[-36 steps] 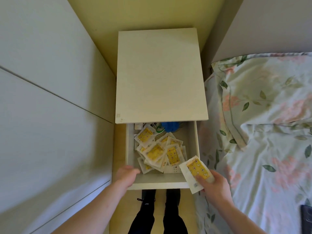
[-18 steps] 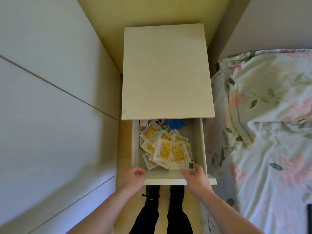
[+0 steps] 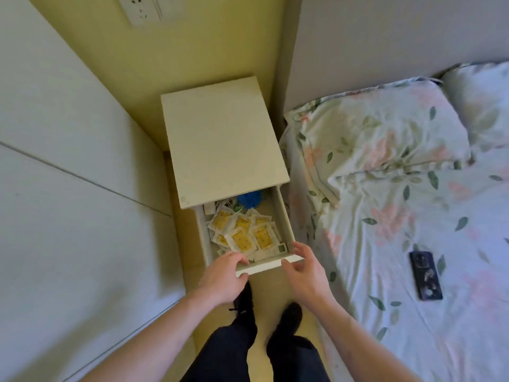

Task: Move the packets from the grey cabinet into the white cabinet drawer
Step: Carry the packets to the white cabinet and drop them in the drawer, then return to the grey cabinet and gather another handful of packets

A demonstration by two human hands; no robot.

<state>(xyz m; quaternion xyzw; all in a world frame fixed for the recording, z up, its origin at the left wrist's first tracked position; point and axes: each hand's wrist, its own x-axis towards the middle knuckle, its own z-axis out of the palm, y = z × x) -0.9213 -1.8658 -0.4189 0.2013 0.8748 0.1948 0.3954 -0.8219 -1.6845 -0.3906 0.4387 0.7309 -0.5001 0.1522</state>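
Note:
The white cabinet (image 3: 223, 139) stands against the wall with its drawer (image 3: 264, 265) pulled out toward me. Several white packets with yellow labels (image 3: 242, 232) lie piled inside it, with a blue object (image 3: 249, 199) at the back. My left hand (image 3: 224, 274) grips the drawer's front panel at its left end, fingers curled over the top edge. My right hand (image 3: 304, 267) hovers at the right end of the front panel, fingers apart, holding nothing. The grey cabinet's doors (image 3: 68, 202) fill the left side.
A bed with a floral sheet (image 3: 399, 216) and pillow runs along the right, close to the drawer. A dark phone (image 3: 425, 274) lies on the bed. My legs and dark shoes (image 3: 264, 312) stand in the narrow floor gap below the drawer. A wall socket (image 3: 143, 8) is above.
My right hand dropped its packet into the drawer and came back to the front panel. My left hand closed on the panel's left end. The view pulled back and up.

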